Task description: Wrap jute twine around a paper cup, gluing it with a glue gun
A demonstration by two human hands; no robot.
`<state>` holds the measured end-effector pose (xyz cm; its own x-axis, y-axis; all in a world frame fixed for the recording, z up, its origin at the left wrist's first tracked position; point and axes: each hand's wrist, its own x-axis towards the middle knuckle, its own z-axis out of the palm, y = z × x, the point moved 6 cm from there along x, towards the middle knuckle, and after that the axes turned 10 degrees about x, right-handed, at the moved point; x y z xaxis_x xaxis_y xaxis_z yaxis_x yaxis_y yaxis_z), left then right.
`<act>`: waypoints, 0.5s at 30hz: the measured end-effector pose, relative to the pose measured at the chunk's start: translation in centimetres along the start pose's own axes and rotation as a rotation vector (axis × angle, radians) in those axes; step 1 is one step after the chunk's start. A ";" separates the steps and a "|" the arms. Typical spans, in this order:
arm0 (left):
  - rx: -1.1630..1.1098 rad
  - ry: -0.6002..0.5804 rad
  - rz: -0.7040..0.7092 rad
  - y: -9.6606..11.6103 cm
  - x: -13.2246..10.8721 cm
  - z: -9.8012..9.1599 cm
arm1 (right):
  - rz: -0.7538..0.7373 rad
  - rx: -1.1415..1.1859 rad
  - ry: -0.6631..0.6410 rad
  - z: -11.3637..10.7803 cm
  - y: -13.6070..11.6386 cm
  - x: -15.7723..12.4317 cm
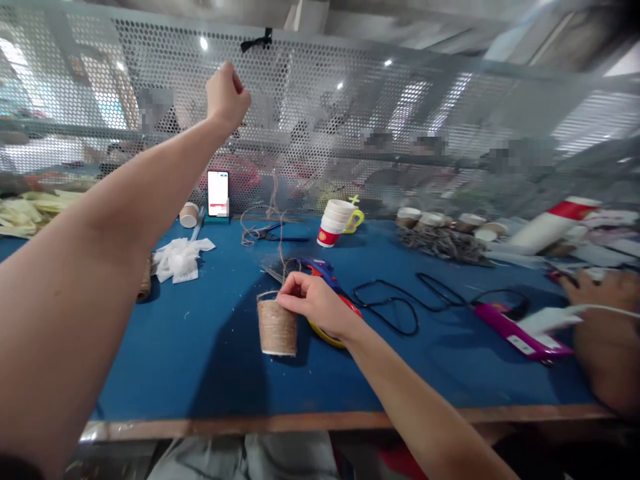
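While the right hand (pixel 313 303) pinches the rim of the cup (pixel 277 333), fingers closed on it, the cup stands upright on the blue counter (pixel 200 360). Its wall is wound with twine (pixel 270 317) nearly to the top, so the wrapping looks almost complete. One loose strand rises from the rim. The left hand (pixel 227 97), high above and left of the cup, is fisted; the strand is too thin to trace there. Glue gun (pixel 323 270) just behind the cup; black cable (pixel 400 313) to its right.

A craft workshop is shown: a blue bench (pixel 200 347) covered with paper cups (pixel 336 221), scissors (pixel 273 232) and a glue gun (pixel 320 270).
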<state>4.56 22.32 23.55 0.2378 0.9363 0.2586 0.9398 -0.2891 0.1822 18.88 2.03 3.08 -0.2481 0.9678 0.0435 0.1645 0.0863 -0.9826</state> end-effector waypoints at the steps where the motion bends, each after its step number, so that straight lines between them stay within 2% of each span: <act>1: 0.031 0.077 -0.015 -0.5 -0.1 -0.1 | -0.005 0.002 0.000 0.0 -0.1 0.0; 3: 0.097 0.130 -0.010 -1.5 -1.2 1.4 | -0.009 0.001 -0.009 0.2 -0.2 -0.1; 4: 0.134 0.095 0.003 -2.0 -2.0 2.9 | -0.007 0.001 -0.014 0.3 -0.2 -0.1; 8: 0.241 -0.201 0.119 -2.4 -5.2 11.3 | 0.004 -0.007 -0.036 0.8 -0.3 -0.3; 12: 0.225 -0.411 0.255 -0.8 -7.1 18.9 | -0.009 -0.049 -0.049 0.9 -0.4 -0.4; 13: 0.216 -0.433 0.276 -0.4 -7.2 20.1 | -0.011 -0.054 -0.051 0.9 -0.4 -0.4; 15: 0.181 -0.423 0.328 0.4 -6.9 21.1 | -0.009 -0.055 -0.050 0.9 -0.4 -0.5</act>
<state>8.44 20.00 1.81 0.5671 0.8126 -0.1348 0.8184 -0.5743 -0.0189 18.11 1.33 3.30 -0.2968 0.9540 0.0417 0.2141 0.1090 -0.9707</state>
